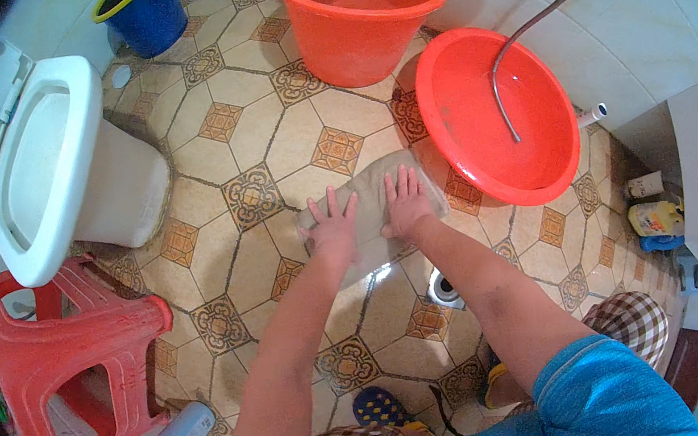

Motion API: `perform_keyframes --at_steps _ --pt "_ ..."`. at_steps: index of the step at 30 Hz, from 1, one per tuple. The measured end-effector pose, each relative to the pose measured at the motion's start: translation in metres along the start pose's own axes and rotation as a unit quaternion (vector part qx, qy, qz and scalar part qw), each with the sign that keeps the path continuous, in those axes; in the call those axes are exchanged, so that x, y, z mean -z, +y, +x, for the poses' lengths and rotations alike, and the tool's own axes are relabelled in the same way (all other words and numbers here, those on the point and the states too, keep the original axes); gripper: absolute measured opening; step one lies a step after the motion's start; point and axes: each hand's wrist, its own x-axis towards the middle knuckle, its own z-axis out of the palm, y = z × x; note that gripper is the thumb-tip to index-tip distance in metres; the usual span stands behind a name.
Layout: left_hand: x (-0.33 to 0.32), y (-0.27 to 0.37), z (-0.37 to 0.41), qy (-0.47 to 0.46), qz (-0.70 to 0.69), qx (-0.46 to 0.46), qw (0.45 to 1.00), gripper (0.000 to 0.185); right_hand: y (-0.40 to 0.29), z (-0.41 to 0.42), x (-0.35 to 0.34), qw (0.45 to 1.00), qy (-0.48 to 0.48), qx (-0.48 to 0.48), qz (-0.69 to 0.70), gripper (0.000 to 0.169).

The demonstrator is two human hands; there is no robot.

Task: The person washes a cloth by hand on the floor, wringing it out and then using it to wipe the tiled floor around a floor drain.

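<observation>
A flattened grey-brown cloth (pixel 369 205) lies on the patterned floor tiles between my feet and the red tubs. My left hand (pixel 333 227) rests on its left part, fingers spread and palm down. On its right part lies my right hand (pixel 409 201), flat too, its fingers only slightly apart. Neither hand is closed around anything. The floor around the cloth's near edge shines as if wet. A round floor drain (pixel 445 287) shows just beside my right forearm.
A red basin (pixel 448 156) with a grey hose (pixel 530 23) hanging into it stands at the right, a red tub (pixel 340 43) and a blue bucket (pixel 154 24) at the back. At the left are a toilet (pixel 127 183), a red plastic stool (pixel 51 350) and a pump bottle (pixel 185 435).
</observation>
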Motion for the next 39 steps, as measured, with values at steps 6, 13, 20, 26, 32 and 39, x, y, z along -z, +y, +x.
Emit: perform_keyframes --at_steps 6,13,20,26,32,39 --pt "-0.007 0.011 0.005 0.066 0.014 0.043 0.997 0.141 -0.008 0.006 0.02 0.999 -0.03 -0.025 -0.001 0.122" --pt "-0.04 0.067 0.026 0.067 -0.114 0.16 0.978 0.068 -0.005 0.02 -0.004 0.996 0.037 -0.06 0.059 0.086" --pt "-0.061 0.058 0.031 0.114 -0.011 0.097 0.989 0.079 -0.001 0.014 -0.022 0.988 0.113 -0.029 0.102 0.071" --pt "-0.071 0.056 0.025 0.057 0.01 0.146 0.988 0.085 0.006 0.016 -0.011 0.988 0.098 -0.002 0.12 0.063" --pt "-0.038 0.064 0.015 0.034 0.011 0.143 0.989 0.081 0.0 0.022 -0.02 0.976 0.1 0.005 0.194 0.069" --pt "-0.015 0.076 0.018 0.026 0.012 0.154 0.988 0.083 -0.005 0.026 -0.035 0.966 0.198 -0.035 0.161 0.07"
